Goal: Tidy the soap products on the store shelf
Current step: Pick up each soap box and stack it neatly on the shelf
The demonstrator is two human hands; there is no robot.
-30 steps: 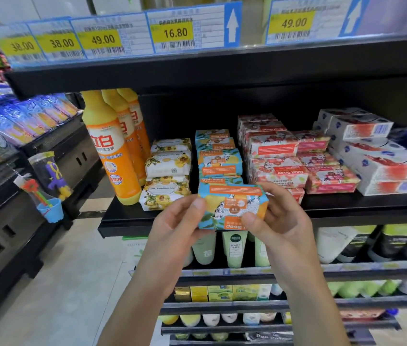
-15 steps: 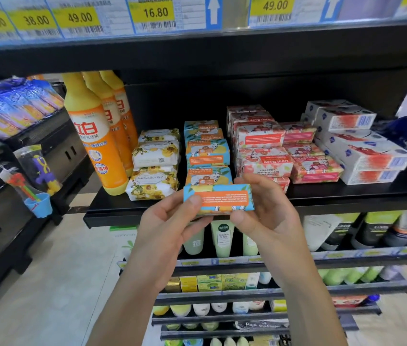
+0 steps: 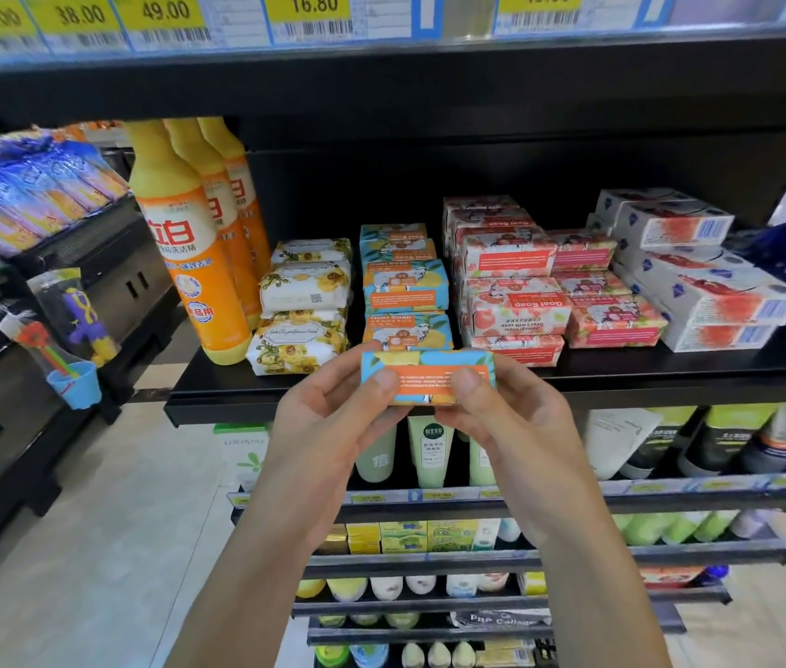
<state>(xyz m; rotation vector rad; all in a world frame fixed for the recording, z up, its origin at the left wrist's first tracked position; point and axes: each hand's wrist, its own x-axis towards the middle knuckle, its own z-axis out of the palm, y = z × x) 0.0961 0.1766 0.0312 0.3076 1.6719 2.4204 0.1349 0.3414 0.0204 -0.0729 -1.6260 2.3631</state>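
Tipped over since a second ago, the blue-and-orange soap box (image 3: 427, 378) now shows its long narrow side with the orange text panel, where its broad printed face was shown before. It has also been brought closer to the front lip of the shelf (image 3: 670, 378).

The box is gripped by both hands. It is pinched at its left end by the left hand (image 3: 328, 426) and at its right end by the right hand (image 3: 516, 426), each thumb pressed on the near side and the fingers wrapped behind. It is held level, just in front of the shelf edge; whether it touches the board cannot be told.

At 12 o'clock from the held box stands the column of matching blue-and-orange boxes (image 3: 405, 291), stacked in tiers running back into the shelf. At 10 o'clock lie the yellow floral soaps (image 3: 304, 306), with the orange detergent bottles (image 3: 188, 243) beyond them. At 2 o'clock sit the pink goat soap boxes (image 3: 516, 301), and the white boxes (image 3: 699, 291) farther right.

The step in hand is judged to be the returning of this box to its own column. A short push toward 12 o'clock would be called for next, with the box kept square to the front edge and clear of its neighbours at either side. Both grips would be released only once it is seated.
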